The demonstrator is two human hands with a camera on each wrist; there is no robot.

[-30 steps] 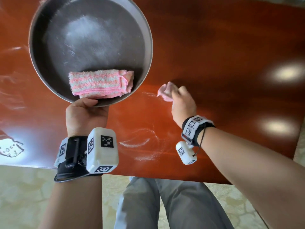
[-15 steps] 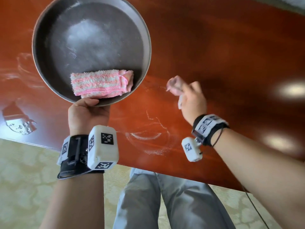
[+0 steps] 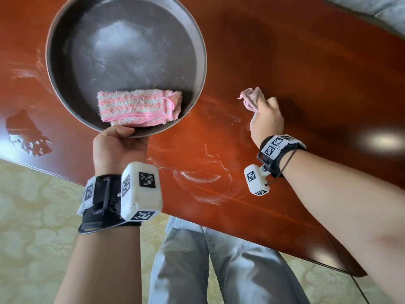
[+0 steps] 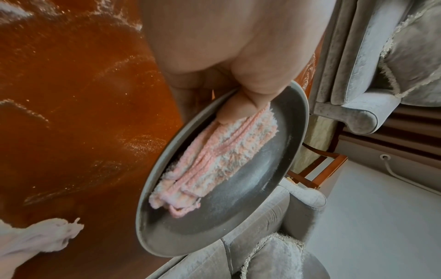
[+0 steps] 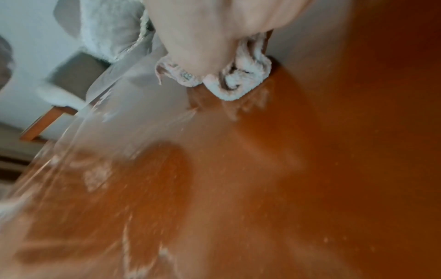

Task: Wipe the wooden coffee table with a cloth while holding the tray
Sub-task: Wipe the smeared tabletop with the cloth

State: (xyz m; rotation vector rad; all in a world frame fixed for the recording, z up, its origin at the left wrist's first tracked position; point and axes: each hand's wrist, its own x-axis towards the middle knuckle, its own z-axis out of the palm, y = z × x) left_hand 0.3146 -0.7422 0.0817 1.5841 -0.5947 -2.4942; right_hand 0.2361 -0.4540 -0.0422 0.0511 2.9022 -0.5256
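A round grey metal tray [image 3: 65, 97] [image 4: 293, 120] hangs above the red-brown wooden coffee table [image 3: 306, 69] [image 4: 71, 94] [image 5: 310, 169]. My left hand [image 3: 118, 145] [image 4: 243, 90] grips the tray's near rim, thumb over the edge. A folded pink-and-white striped towel [image 3: 138, 108] [image 4: 219, 156] lies inside the tray by my thumb. My right hand [image 3: 266, 121] [image 5: 198, 47] holds a bunched pale pink cloth [image 3: 251, 98] [image 5: 241, 79] [image 4: 38, 239] and presses it on the table to the tray's right. White powder streaks [image 3: 201, 178] mark the wood near the front edge.
The table's near edge [image 3: 252, 235] runs diagonally in front of my legs [image 3: 219, 270], with patterned floor [image 3: 32, 216] below. Grey upholstered sofas [image 4: 381, 56] [image 3: 385, 12] stand beyond the table. More white smears [image 3: 28, 143] lie at the table's left end.
My right hand with the pink cloth has moved rightward and farther across the table, leaving fresh smears behind it. The left hand keeps the tray in about the same place.
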